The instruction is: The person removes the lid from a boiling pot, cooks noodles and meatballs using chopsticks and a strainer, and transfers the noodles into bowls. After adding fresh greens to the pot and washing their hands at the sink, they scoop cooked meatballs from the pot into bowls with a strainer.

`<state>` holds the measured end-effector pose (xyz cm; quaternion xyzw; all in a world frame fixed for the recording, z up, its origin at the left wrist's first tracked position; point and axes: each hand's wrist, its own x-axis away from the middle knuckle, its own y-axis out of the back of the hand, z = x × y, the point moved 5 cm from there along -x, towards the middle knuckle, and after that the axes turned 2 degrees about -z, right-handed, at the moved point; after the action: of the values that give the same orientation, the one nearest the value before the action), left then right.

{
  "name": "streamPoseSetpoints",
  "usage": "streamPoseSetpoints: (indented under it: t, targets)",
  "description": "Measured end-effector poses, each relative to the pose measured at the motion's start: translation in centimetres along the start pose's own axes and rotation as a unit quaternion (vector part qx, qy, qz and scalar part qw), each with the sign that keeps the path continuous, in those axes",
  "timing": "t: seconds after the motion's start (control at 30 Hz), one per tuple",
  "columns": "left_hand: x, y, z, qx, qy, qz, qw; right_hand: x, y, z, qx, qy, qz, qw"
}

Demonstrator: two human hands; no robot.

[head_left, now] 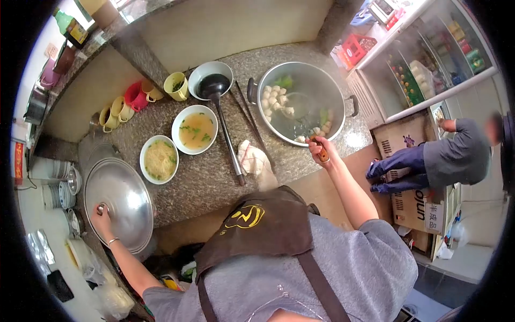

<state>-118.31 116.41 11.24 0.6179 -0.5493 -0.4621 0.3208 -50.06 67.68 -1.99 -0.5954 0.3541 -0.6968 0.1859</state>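
Observation:
My left hand [100, 217] is closed round the knob of a large round metal lid [126, 188] at the left of the counter. My right hand [323, 151] grips the brown handle of a wooden-handled utensil [323, 156] at the near rim of a big metal pot [335, 126]. Its far end reaches into the pot, where I cannot make out its shape. Inside the pot, pale round dumplings [274, 96] float in clear liquid with some green leaves [284, 82]. A white cloth [255, 161] lies on the counter left of my right hand.
Between lid and pot stand a bowl of noodles [159, 160], a bowl of broth [195, 130] and a bowl [210, 68] with a black ladle [215, 88] across it. Chopsticks [252, 118] lie beside them. Several cups [122, 109] line the back. Another person [456, 153] stands by a fridge [429, 64].

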Motion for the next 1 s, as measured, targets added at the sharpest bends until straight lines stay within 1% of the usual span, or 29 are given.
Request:
streamPoseSetpoints:
  t: [0.03, 0.07, 0.1, 0.13, 0.2, 0.23, 0.3, 0.37, 0.43, 0.47, 0.5, 0.53, 0.6, 0.63, 0.67, 0.73, 0.8, 0.9, 1.0]
  targets:
    - [-0.9, -0.8, 1.1, 0.003, -0.005, 0.001, 1.000, -0.5, -0.3, -0.5, -0.012, -0.010, 0.009, 1.000]
    - [-2.1, -1.8, 2.8, 0.014, 0.000, -0.025, 1.000, -1.0, -0.6, -1.0, -0.023, -0.018, 0.019, 0.999]
    - [-2.9, -2.3, 3.6, 0.024, 0.006, -0.049, 0.998, -1.4, -1.1, -1.4, -0.037, -0.010, 0.029, 0.999]
    - [-3.6, -3.0, 4.4, 0.029, 0.002, -0.047, 0.999, -1.7, -1.4, -1.6, -0.038, -0.004, 0.029, 0.999]
    - [-5.0, -3.9, 5.0, -0.004, 0.035, -0.046, 0.998, -2.1, -2.3, -2.2, -0.110, -0.011, 0.036, 0.993]
    - [-5.7, -4.4, 5.0, 0.002, 0.031, -0.044, 0.999, -2.4, -2.6, -2.3, -0.107, 0.002, 0.042, 0.993]
    - [-6.5, -5.0, 5.1, -0.049, 0.058, -0.039, 0.996, -2.8, -2.7, -2.5, -0.121, 0.012, 0.041, 0.992]
    - [-7.3, -5.8, 4.9, -0.055, 0.054, -0.048, 0.996, -3.6, -2.8, -3.1, -0.135, 0.019, 0.042, 0.990]
    - [-8.5, -7.6, 6.7, -0.062, 0.049, -0.057, 0.995, -4.6, -2.2, -3.4, 0.001, 0.081, -0.015, 0.997]
    - [-9.9, -9.1, 8.9, -0.037, 0.021, -0.070, 0.997, -5.2, -2.3, -3.7, -0.001, 0.086, -0.014, 0.996]
    - [-10.9, -9.8, 9.8, -0.013, -0.007, -0.083, 0.996, -5.8, -2.2, -4.1, 0.030, 0.094, -0.028, 0.995]
    - [-11.1, -9.9, 9.5, -0.011, -0.011, -0.082, 0.996, -6.1, -2.3, -4.5, 0.059, 0.102, -0.042, 0.992]
    - [-10.9, -9.9, 8.0, -0.053, 0.025, -0.033, 0.998, -6.0, -2.9, -5.2, 0.037, 0.107, -0.020, 0.993]
    - [-10.8, -9.5, 7.0, -0.051, 0.020, -0.033, 0.998, -5.8, -3.2, -5.7, -0.035, 0.076, 0.007, 0.996]
    - [-10.7, -9.3, 6.5, -0.046, 0.034, -0.019, 0.998, -5.4, -3.8, -6.2, -0.106, 0.044, 0.035, 0.993]
    - [-10.9, -9.2, 5.8, -0.041, 0.047, -0.005, 0.998, -4.1, -4.1, -7.0, -0.130, 0.061, 0.043, 0.989]
    - [-11.9, -9.7, 6.9, -0.025, 0.048, -0.037, 0.998, -3.8, -4.0, -7.2, -0.150, 0.075, 0.053, 0.984]
    - [-12.8, -10.1, 7.2, -0.042, 0.041, -0.048, 0.997, -4.0, -3.1, -6.9, -0.151, 0.075, 0.066, 0.984]
    - [-13.4, -10.1, 6.4, -0.062, 0.030, -0.026, 0.997, -4.3, -2.3, -6.6, -0.148, 0.096, 0.048, 0.983]
